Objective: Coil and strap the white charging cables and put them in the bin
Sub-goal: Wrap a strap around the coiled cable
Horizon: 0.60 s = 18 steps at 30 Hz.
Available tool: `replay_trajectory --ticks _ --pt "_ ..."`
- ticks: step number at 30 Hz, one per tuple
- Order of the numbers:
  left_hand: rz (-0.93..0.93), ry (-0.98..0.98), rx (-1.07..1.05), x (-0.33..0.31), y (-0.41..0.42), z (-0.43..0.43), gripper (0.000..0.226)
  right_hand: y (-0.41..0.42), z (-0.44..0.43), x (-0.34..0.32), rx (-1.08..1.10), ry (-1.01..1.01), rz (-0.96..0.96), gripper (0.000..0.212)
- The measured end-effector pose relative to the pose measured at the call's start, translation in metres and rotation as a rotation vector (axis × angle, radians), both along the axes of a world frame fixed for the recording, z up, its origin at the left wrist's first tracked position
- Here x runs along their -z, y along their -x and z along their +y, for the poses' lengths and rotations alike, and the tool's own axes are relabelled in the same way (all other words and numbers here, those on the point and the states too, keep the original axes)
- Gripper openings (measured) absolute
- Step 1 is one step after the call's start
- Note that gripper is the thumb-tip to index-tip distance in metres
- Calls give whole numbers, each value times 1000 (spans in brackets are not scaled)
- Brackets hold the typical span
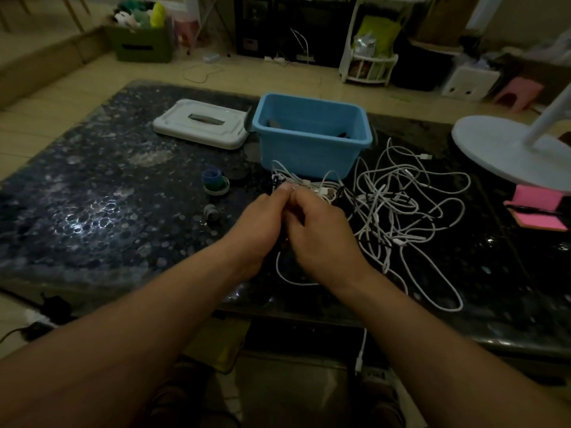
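My left hand (258,223) and my right hand (321,233) meet over the dark table (102,211), both gripping a small bundle of white cable (312,185) with a black strap on it. A loop of this cable hangs below my hands. Right of them lies a tangled heap of white charging cables (401,211) with black straps among them. The blue bin (312,134) stands just behind the bundle, open, with dark things inside that I cannot make out.
The bin's white lid (200,123) lies left of the bin. A blue tape roll (214,180) and a small grey object (211,213) sit left of my hands. A white fan base (506,152) and pink notepads (537,208) are on the right.
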<state>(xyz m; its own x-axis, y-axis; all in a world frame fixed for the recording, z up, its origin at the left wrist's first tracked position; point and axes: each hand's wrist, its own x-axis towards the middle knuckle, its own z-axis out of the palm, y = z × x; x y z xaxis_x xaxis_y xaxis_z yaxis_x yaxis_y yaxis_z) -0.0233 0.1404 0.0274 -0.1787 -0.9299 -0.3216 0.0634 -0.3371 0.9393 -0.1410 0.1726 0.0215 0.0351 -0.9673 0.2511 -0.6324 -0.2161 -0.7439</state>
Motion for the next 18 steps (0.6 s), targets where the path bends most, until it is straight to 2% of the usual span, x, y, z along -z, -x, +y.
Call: replay_trajectory --ticks 3,5,8,10,12,14,18 --pt "-102 60 -74 2 1 1 37 -2 3 1 -9 30 117 11" --pt "-64 22 -180 0 -1 -4 37 -3 4 2 -18 31 184 6" --pt "313 -131 -340 -11 -9 -18 37 2 2 -4 -42 38 230 11" --pt "499 -163 -416 -18 -23 -31 38 15 -2 -10 -65 14 225 16" --pt "638 -160 -463 -22 -41 -45 40 33 -11 -11 -34 -43 274 8" --pt "601 -134 -417 -23 -54 -52 42 53 -18 -9 -5 -101 282 22" --pt "174 29 -150 -13 -44 -42 34 73 -22 -17 95 -112 223 37"
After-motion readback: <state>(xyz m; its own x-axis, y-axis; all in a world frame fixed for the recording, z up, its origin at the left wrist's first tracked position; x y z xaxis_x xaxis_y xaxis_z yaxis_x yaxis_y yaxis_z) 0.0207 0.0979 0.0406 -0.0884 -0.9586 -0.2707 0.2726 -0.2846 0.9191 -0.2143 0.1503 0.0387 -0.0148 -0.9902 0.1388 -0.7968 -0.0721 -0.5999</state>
